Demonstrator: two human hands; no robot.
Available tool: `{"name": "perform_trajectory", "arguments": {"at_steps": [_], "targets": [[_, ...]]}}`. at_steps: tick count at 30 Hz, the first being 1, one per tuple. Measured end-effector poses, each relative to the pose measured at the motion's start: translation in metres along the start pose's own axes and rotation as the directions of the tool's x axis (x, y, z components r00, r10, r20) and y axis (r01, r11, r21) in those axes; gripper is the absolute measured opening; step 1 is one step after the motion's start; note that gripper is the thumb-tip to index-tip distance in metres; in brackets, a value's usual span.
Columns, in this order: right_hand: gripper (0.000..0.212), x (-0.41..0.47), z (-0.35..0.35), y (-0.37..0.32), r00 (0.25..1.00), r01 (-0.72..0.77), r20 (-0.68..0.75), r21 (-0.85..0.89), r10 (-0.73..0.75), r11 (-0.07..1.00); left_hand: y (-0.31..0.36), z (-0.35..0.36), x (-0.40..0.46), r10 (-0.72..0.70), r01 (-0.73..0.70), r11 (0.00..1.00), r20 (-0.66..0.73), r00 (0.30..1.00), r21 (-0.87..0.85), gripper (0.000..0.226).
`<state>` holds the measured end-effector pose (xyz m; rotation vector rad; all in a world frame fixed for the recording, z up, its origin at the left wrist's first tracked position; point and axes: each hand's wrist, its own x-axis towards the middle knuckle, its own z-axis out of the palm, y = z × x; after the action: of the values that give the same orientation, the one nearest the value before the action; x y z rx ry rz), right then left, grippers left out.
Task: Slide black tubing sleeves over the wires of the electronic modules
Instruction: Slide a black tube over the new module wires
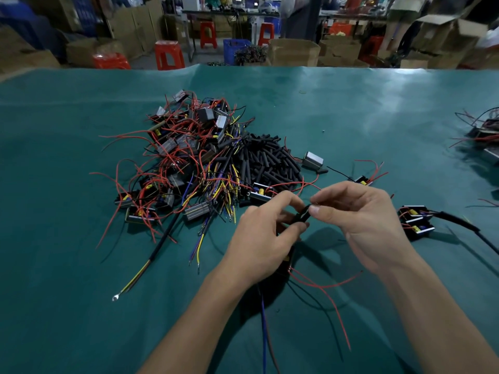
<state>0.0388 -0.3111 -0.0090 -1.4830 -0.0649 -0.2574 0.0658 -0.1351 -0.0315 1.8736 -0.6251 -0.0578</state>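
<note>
Above the green table [81,265], my left hand [264,238] grips a black tubing sleeve [303,215] between thumb and fingers. My right hand [359,220] pinches the sleeve's upper end, where wire tips meet it. Below my left hand hangs a dark module, mostly hidden, with red wires [324,287] and a blue wire [264,325] trailing toward me. A heap of loose black sleeves [270,160] lies just beyond my hands. Left of it is a tangled pile of modules with red, yellow and blue wires [183,157].
Two modules with a sleeved black cable [417,221] lie to the right of my right hand. More modules [486,133] sit at the right edge. A sleeved cable with a ring terminal [140,271] lies on the left. Red stools and cardboard boxes stand beyond the table.
</note>
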Motion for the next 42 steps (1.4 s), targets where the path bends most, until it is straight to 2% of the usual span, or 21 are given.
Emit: {"name": "perform_trajectory", "arguments": {"at_steps": [10, 15, 19, 22, 28, 32, 35, 38, 40, 42], "targets": [[0.026, -0.001, -0.009, -0.009, 1.000, 0.003, 0.015, -0.126, -0.001, 0.992, -0.001, 0.002, -0.001, 0.027, -0.027, 0.997, -0.002, 1.000, -0.069, 0.012], [0.027, -0.001, -0.008, -0.010, 0.999, -0.034, -0.021, -0.081, 0.033, 0.996, -0.002, 0.000, 0.000, 0.023, -0.022, 0.995, 0.000, 1.000, -0.095, 0.015], [0.022, -0.001, -0.002, -0.007, 0.997, 0.004, -0.075, -0.114, -0.013, 0.994, -0.006, 0.002, 0.002, 0.041, -0.042, 0.995, -0.014, 0.999, -0.089, 0.015], [0.019, -0.002, 0.005, -0.004, 0.993, 0.026, -0.117, -0.072, -0.034, 0.997, -0.008, 0.002, 0.002, 0.035, -0.037, 0.995, -0.021, 0.999, -0.098, 0.015], [0.029, -0.002, 0.009, -0.003, 0.983, 0.003, -0.185, -0.005, -0.004, 1.000, -0.009, 0.003, 0.001, 0.041, -0.044, 0.998, -0.067, 0.997, -0.048, 0.015], [0.034, 0.000, 0.012, -0.009, 0.982, 0.029, -0.180, -0.181, -0.061, 0.983, -0.010, 0.004, 0.001, 0.063, -0.063, 0.998, -0.103, 0.993, 0.002, 0.017], [0.035, 0.009, 0.014, -0.026, 0.989, 0.044, -0.110, -0.397, -0.096, 0.917, -0.010, 0.004, 0.001, 0.072, -0.070, 0.997, -0.091, 0.993, 0.019, 0.017], [0.023, 0.032, 0.026, -0.055, 0.985, 0.127, -0.012, -0.613, -0.171, 0.779, -0.012, 0.004, 0.002, 0.070, -0.065, 0.997, -0.107, 0.992, 0.049, 0.018], [0.012, 0.052, 0.049, -0.075, 0.972, 0.228, 0.131, -0.702, -0.192, 0.674, -0.012, 0.004, 0.002, 0.033, -0.030, 0.999, -0.105, 0.994, 0.035, 0.018], [0.009, 0.072, 0.081, -0.087, 0.931, 0.360, 0.333, -0.766, -0.149, 0.534, -0.013, 0.005, 0.001, 0.012, -0.011, 1.000, -0.095, 0.995, 0.007, 0.017]]}}
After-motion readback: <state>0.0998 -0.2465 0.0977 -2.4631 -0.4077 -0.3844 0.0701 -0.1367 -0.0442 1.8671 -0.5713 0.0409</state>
